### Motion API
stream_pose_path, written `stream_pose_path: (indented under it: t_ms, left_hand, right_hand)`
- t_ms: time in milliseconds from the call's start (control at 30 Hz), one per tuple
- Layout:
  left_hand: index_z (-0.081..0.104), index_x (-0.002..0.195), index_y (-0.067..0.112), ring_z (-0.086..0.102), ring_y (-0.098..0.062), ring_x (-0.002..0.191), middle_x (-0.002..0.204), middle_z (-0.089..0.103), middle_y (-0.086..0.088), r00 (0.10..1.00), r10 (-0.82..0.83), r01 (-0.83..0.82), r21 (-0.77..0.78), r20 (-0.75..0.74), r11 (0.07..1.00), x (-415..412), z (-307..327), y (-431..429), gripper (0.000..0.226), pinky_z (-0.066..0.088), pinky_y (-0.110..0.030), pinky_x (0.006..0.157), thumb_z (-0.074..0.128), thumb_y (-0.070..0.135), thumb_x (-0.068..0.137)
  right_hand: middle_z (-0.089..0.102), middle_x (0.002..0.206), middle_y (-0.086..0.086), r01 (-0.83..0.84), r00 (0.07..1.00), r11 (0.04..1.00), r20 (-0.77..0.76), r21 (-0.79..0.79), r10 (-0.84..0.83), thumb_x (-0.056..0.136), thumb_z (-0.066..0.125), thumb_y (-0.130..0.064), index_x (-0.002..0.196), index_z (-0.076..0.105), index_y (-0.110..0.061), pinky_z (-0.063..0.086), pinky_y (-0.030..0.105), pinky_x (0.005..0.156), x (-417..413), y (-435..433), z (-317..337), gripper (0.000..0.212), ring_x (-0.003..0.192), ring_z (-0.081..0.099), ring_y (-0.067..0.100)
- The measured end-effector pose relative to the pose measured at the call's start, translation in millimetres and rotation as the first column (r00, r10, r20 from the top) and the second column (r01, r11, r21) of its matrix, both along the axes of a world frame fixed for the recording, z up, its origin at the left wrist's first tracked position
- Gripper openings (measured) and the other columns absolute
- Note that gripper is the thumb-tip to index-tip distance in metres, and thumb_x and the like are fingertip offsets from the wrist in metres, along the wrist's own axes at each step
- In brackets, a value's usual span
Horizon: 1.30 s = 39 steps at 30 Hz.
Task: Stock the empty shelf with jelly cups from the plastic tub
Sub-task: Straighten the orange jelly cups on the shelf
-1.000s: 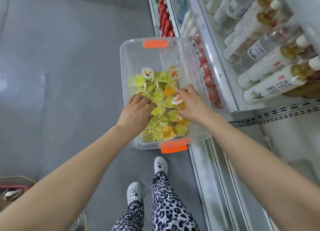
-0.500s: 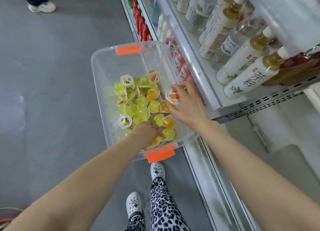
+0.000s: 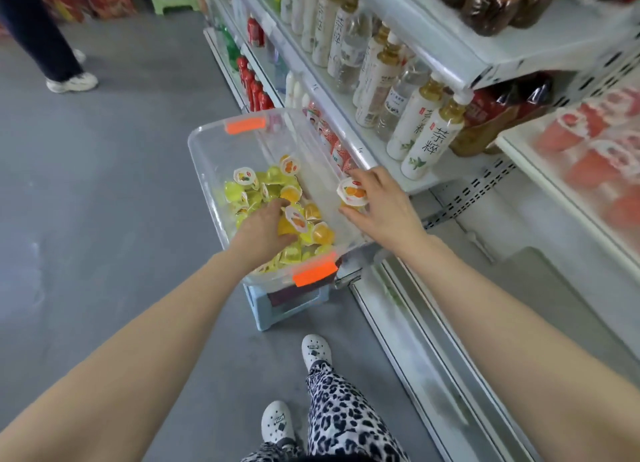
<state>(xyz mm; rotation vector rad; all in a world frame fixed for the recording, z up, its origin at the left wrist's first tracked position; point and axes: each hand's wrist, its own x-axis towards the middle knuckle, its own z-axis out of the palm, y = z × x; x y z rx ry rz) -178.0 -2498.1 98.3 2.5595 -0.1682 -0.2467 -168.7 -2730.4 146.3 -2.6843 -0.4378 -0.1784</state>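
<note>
Standing on the near side of the plastic tub [image 3: 202, 170] are the wearer's white clogs [image 3: 315, 350] and leopard-print trousers [image 3: 346, 423]. The tub rests on a pale blue stool [image 3: 287, 305] and has an orange latch at each end.

Inside the tub, the left hand [image 3: 265, 231] is sunk in the heap of jelly cups [image 3: 256, 191]. Its fingers curl down among them and touch one with an orange-fruit lid; I cannot tell whether they have closed on any. At the tub's right rim the right hand [image 3: 384, 205] pinches a single cup [image 3: 351, 193] between thumb and fingers, clear of the heap. Its lid shows orange fruit and a red mark too small to read.

I judge the job far from finished. Dozens of yellow and orange cups remain in the tub. The bare white shelf [image 3: 554, 278] low to the right of the tub, probably the one to fill, shows no cup where it is visible.

Just right of the tub's far half stand tea bottles [image 3: 433, 139] with white labels. The nearest reads 茶粹 in dark vertical characters above a green sprig, and the labels behind it blur. Farther right of the tub, red cups [image 3: 588, 142] on another shelf are too smeared to read. Beyond the tub's far end are red bottles [image 3: 254, 90], brand illegible. Far to the tub's left, another person's leg and sneaker [image 3: 71, 80] stand on the grey floor.
</note>
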Motion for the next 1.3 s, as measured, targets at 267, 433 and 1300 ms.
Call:
stream_pose_path:
  t_ms: [267, 433, 1300]
  left_hand:
    - [0.056, 0.12, 0.014, 0.058, -0.02, 0.096, 0.108, 0.061, -0.002, 0.983, -0.102, 0.133, -0.207, 0.153, 0.969, -50, 66, -41, 0.051, 0.043, -0.03, 0.077, 0.077, 0.032, 0.077]
    - [0.052, 0.126, 0.019, 0.06, -0.015, 0.096, 0.111, 0.062, 0.004, 0.969, -0.18, 0.231, -0.368, 0.168, 0.901, -73, 104, -92, 0.057, 0.048, -0.03, 0.081, 0.077, 0.037, 0.077]
    - [0.057, 0.126, 0.021, 0.061, -0.012, 0.092, 0.11, 0.064, 0.005, 0.69, -0.597, 0.723, -0.346, 0.409, 0.598, -237, 220, -526, 0.06, 0.05, -0.03, 0.081, 0.078, 0.045, 0.075]
  right_hand:
    - [0.049, 0.115, 0.006, 0.231, 0.968, 0.971, 0.088, 0.062, -0.236, 0.081, 0.072, -0.037, 0.126, 0.054, -0.014, 0.045, 0.035, 0.083, -93, -46, 49, 0.053, 0.101, 0.055, 0.025]
    - [0.047, 0.113, 0.001, 0.374, 0.912, 0.92, 0.13, 0.12, -0.388, 0.081, 0.071, -0.035, 0.124, 0.054, -0.018, 0.034, 0.025, 0.078, -152, -95, 79, 0.048, 0.099, 0.054, 0.021]
    - [0.054, 0.122, 0.007, 0.897, 0.398, 0.426, 0.202, 0.117, -0.895, 0.082, 0.072, -0.033, 0.127, 0.055, -0.021, 0.035, 0.025, 0.089, -450, -484, 170, 0.049, 0.11, 0.058, 0.026]
